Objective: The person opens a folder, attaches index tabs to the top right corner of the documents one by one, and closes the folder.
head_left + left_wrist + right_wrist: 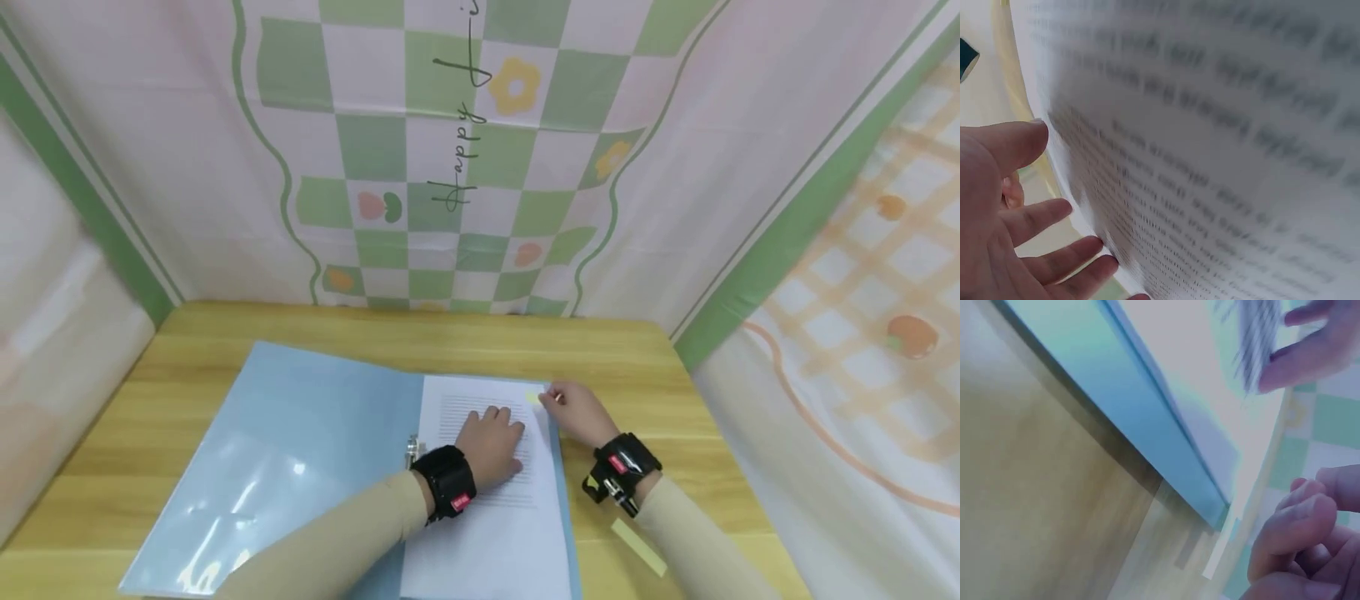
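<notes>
A blue folder [300,467] lies open on the table, with printed sheets [487,550] on its right side. My left hand [489,448] rests on the text with its fingers spread. In the left wrist view, those fingers [1032,147] lie along the printed page. At the sheets' top right corner is a small pale yellow sticky tab [534,398]. The curled fingers of my right hand [581,410] are right beside it. In the right wrist view a pale strip [1217,553] projects past the folder's corner, close to the fingers; whether they pinch it is unclear.
A pale yellow strip [637,547] lies on the wooden table [630,350], partly under the right forearm. The folder's metal clip [412,450] shows beside the left wrist. Patterned cloth [450,167] hangs behind the table and along both sides.
</notes>
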A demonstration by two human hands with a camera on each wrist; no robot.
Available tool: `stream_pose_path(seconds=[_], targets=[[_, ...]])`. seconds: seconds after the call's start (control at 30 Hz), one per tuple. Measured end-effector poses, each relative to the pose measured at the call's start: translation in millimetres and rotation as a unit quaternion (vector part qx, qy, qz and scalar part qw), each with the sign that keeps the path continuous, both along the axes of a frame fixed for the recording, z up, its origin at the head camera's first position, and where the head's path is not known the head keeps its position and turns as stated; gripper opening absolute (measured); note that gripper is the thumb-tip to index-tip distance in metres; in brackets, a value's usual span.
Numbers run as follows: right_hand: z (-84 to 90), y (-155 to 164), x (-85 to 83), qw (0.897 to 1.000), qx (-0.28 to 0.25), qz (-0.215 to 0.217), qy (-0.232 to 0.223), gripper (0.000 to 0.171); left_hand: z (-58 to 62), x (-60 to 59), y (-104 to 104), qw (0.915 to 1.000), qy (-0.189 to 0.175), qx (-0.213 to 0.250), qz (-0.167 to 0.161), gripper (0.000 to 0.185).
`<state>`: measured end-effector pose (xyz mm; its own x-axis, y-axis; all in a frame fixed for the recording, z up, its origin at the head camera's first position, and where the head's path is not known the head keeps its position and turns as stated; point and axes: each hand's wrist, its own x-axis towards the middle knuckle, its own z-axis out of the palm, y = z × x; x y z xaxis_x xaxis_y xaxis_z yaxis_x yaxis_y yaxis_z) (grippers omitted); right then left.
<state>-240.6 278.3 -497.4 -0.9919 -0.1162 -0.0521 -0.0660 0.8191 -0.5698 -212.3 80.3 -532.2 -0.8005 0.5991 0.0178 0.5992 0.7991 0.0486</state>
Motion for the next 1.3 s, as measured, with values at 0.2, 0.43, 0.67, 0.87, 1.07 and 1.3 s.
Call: stream_pose_path(seconds=[0.2, 0.43, 0.67, 0.87, 1.07, 1.3], targets=[[15.8, -2.0, 39.4, 0.999, -0.017, -0.001, -0.037, 0.026, 8.1, 35.8, -19.8, 0.9999, -0.014, -0.002, 0.002, 0.077], [38.3, 8.4, 87.1, 0.991, -0.076, 0.024, -0.105, 0.027, 22.1, 81.1, -43.3, 0.9970, -0.075, 0.016, 0.007, 0.094], [45.5, 14.3, 117.2, 0.976, -0.121, 0.083, -0.159, 0.031, 24.3, 113.7, -50.6, 0.9940, -0.108, -0.012, 0.017, 0.105], [35.1, 14.5, 129.8, 0.969, -0.141, 0.079, -0.189, 0.032, 11.0, 117.9, -39.5, 0.9921, -0.084, -0.065, 0.067, 0.114], [24.2, 12.7, 131.4, 0.966, -0.158, 0.059, -0.196, 0.037, 0.9, 119.6, -30.6, 0.9849, -0.071, -0.130, 0.091, 0.120], [9.4, 13.6, 137.3, 0.968, -0.160, 0.028, -0.191, 0.037, -7.3, 120.3, -26.3, 0.9845, -0.062, -0.133, 0.097, 0.124]])
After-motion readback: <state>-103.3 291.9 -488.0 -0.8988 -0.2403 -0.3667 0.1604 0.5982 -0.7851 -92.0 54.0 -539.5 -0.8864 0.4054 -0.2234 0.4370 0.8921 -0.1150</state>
